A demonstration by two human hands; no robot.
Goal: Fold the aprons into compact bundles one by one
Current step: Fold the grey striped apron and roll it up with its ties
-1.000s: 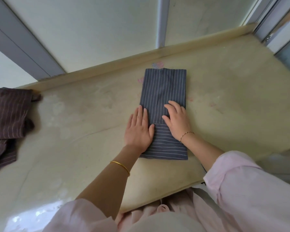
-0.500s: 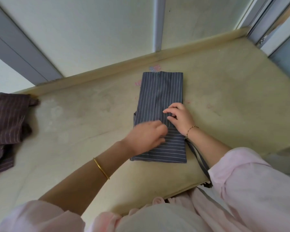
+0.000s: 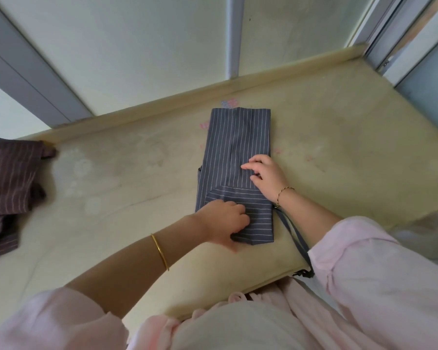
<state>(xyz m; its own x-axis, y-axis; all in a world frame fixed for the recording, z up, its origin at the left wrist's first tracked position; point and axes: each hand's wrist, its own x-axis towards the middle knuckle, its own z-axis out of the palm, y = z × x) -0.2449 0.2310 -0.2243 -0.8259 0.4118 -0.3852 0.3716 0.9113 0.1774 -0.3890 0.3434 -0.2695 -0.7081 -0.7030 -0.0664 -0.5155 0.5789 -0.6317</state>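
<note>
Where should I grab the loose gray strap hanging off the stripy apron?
Pinch the strap partway along its flat band, coming from the right side, where it lies bare on the counter. Its upper end runs under the gray apron and its tip dangles over the edge.

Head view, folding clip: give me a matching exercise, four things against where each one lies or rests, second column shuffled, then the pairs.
Things:
1. grey striped apron
2. brown striped cloth
3. left hand
4. strap

Places:
A. trailing over the counter's near edge
B. heaped at the far left of the counter
C. on the apron's near end, at the folded corner
D. flat in a long strip mid-counter

Pairs: 1-D, 2-B, 3-C, 4-A
</note>
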